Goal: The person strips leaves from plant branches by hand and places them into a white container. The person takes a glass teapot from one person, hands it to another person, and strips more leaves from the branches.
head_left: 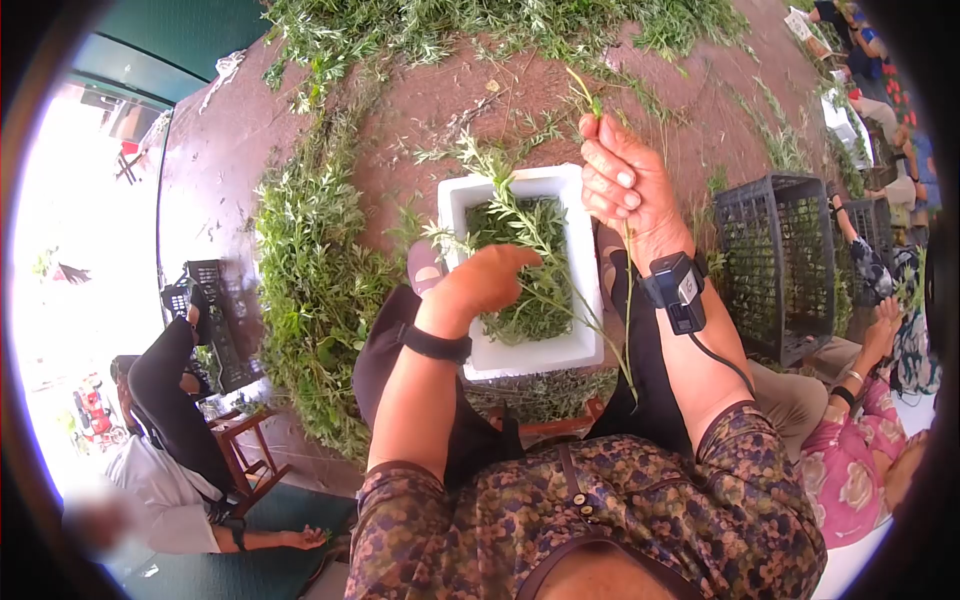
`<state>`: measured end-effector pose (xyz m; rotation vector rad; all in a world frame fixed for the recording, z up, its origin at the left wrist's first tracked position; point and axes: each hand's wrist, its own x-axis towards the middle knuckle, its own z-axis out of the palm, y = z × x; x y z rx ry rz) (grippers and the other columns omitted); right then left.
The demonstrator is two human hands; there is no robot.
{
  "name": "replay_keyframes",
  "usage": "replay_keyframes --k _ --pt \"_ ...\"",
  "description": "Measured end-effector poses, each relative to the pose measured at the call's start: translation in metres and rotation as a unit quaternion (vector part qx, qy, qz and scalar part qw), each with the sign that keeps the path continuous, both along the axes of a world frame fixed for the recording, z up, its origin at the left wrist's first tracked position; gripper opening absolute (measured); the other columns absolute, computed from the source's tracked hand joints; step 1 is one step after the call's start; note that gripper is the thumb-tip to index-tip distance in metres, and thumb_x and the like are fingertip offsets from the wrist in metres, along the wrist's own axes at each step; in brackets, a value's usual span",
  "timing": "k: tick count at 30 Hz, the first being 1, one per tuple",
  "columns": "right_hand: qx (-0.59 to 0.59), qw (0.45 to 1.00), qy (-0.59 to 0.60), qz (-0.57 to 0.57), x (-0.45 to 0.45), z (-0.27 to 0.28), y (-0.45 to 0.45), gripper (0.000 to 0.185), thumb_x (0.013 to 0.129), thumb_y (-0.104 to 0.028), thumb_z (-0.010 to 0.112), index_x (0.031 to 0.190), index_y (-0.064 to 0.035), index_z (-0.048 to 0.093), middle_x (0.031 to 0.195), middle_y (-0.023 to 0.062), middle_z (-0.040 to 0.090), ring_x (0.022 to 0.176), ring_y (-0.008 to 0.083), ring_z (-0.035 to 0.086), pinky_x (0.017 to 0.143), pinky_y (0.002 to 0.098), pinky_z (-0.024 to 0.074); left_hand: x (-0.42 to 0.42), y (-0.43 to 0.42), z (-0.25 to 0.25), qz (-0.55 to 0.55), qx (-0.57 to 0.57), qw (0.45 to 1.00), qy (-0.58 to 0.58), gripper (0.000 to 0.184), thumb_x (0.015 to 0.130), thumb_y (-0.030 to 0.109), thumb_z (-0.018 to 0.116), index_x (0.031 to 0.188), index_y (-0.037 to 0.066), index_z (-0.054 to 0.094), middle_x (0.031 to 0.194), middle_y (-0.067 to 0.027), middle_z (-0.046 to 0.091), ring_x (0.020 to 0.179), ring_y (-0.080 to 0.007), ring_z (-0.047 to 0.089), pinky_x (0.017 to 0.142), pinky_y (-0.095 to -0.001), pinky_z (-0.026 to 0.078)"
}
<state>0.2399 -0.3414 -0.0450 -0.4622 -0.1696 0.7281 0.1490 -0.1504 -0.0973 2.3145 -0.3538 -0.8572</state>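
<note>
At least one thin stem (583, 89) is pinched in the closed fingers of the right hand (632, 182); one leafy stalk (536, 224) lies at the left hand's (484, 282) fingertips, though whether it is gripped cannot be told. Beneath the left fingers, one white box (535, 361) is partly filled with cut leaves (543, 322), and one large black crate (775, 340) is seen right of the right fingers.

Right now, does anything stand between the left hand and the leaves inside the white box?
Partly: a leafy stem slants over the box, by the fingers of the left hand. Otherwise, nothing visible covers the leaves.
</note>
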Motion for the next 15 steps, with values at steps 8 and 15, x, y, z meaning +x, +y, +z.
replay_keyframes --k 8,15 --pt "-0.317 0.936 0.073 -0.133 -0.010 0.015 0.012 0.030 0.091 -0.033 0.051 0.099 -0.0039 0.054 0.060 -0.0005 0.050 0.042 0.0140 0.048 0.039 0.0225 0.0401 -0.013 0.010 -0.004 0.038 -0.050 0.995 -0.071 0.014 0.073 0.008 0.056 0.084 0.004 0.065 0.082 -0.0142 0.063 0.083 -0.0311 0.060 0.072 -0.0387 0.047" --pt "-0.552 0.804 -0.182 0.126 -0.044 -0.039 0.006 0.082 0.080 -0.050 0.060 0.133 0.0055 0.032 0.101 0.0156 0.058 0.077 0.0149 0.056 0.058 0.0257 0.0473 -0.012 0.023 0.009 0.098 -0.034 0.932 -0.348 0.005 0.073 0.006 0.055 0.069 0.006 0.058 0.075 -0.0138 0.056 0.073 -0.0338 0.056 0.062 -0.0434 0.045"
